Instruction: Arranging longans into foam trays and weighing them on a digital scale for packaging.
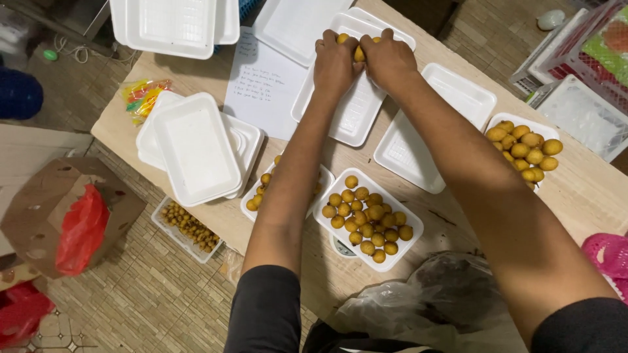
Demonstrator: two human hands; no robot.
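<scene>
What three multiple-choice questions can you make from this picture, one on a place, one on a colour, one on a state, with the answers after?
1. Where are both hands?
A. Over the far white tray
B. In the cardboard box
C. On the floor crate

2. What colour is the bag in the cardboard box?
A. Blue
B. Red
C. Green

3. How is the tray nearest the person?
A. Empty
B. Upside down
C. Filled with fruit

Answers:
1. A: the left hand and right hand grip small yellow fruit over the far tray.
2. B: the bag in the cardboard box is red.
3. C: the near tray holds a heap of round yellow fruit.
</scene>
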